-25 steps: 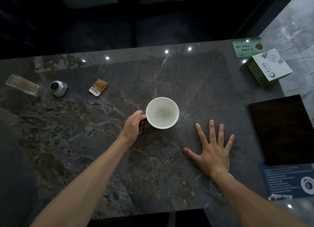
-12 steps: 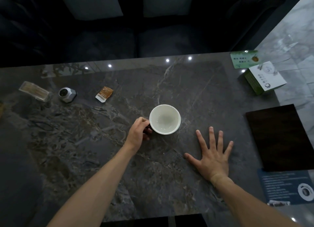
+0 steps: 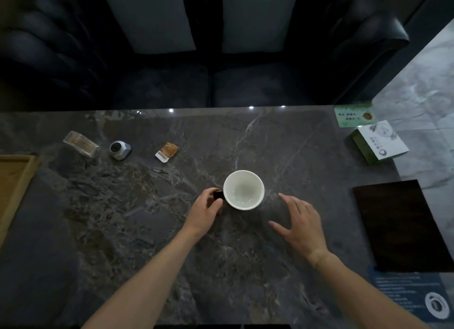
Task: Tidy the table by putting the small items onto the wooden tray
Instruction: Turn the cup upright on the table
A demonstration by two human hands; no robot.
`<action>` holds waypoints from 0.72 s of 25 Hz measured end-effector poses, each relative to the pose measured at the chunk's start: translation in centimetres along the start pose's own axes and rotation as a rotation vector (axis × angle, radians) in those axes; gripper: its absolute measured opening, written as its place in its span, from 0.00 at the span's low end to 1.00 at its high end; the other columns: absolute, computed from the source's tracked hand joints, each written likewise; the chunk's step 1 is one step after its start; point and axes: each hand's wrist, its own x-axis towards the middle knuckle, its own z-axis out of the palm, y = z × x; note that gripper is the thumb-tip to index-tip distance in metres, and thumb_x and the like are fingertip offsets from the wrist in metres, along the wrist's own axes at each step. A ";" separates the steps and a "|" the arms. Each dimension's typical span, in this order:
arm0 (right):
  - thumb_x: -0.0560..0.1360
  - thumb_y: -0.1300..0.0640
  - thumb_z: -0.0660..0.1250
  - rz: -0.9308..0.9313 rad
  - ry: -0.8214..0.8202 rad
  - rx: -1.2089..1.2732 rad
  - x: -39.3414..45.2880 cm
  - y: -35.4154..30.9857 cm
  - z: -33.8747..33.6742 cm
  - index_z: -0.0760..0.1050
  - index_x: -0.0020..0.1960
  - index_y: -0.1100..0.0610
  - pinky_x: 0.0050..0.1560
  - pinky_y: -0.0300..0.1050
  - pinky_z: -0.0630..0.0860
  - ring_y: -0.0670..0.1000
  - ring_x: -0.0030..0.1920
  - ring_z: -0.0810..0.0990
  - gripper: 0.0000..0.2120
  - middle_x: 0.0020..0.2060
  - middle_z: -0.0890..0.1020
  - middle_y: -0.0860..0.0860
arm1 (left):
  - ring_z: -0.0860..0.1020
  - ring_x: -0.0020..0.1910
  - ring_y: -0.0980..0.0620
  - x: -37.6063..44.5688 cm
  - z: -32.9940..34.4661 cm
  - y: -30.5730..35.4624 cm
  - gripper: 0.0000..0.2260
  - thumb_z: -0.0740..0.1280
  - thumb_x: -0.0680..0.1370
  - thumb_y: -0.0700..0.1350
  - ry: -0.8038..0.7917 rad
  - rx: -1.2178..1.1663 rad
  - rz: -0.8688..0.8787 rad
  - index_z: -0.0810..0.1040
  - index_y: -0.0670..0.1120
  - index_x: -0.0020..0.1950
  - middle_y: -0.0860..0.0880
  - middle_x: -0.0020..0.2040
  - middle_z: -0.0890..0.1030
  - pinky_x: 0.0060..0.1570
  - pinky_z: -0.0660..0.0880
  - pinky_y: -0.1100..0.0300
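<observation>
A cup (image 3: 243, 189), white inside with a dark handle, stands near the middle of the dark marble table (image 3: 282, 151). My left hand (image 3: 205, 212) grips its handle from the left. My right hand (image 3: 301, 224) hovers just right of the cup, fingers apart, holding nothing. Further left lie an orange sachet (image 3: 166, 151), a small silver box (image 3: 119, 149) and a clear plastic box (image 3: 81, 144). The wooden tray (image 3: 14, 181) shows at the far left edge, partly cut off.
A green-and-white carton (image 3: 379, 141) and a green card (image 3: 353, 114) sit at the far right corner. A dark board (image 3: 403, 225) and a blue leaflet (image 3: 415, 296) lie along the right side. A black sofa stands behind the table.
My right hand has lifted off the table and shifted toward the cup. The view has tilted, bringing the wooden tray into sight at the left. My left hand stays on the cup's handle.
</observation>
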 end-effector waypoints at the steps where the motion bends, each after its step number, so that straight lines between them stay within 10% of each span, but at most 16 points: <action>1: 0.68 0.35 0.72 -0.036 -0.046 0.058 1.0 -0.7 -0.4 0.60 0.75 0.47 0.70 0.52 0.65 0.53 0.68 0.69 0.42 0.68 0.73 0.49 | 0.79 0.53 0.50 0.0 -0.6 0.1 0.13 0.66 0.78 0.45 -0.018 0.119 0.040 0.74 0.52 0.62 0.49 0.55 0.80 0.53 0.75 0.55; 18: 0.52 0.39 0.76 -0.061 -0.243 0.340 6.9 -4.8 -1.5 0.59 0.67 0.38 0.61 0.55 0.70 0.52 0.63 0.74 0.47 0.55 0.78 0.42 | 0.80 0.47 0.52 0.8 -2.1 2.7 0.05 0.68 0.75 0.48 -0.056 0.305 -0.065 0.76 0.55 0.49 0.52 0.47 0.82 0.45 0.73 0.61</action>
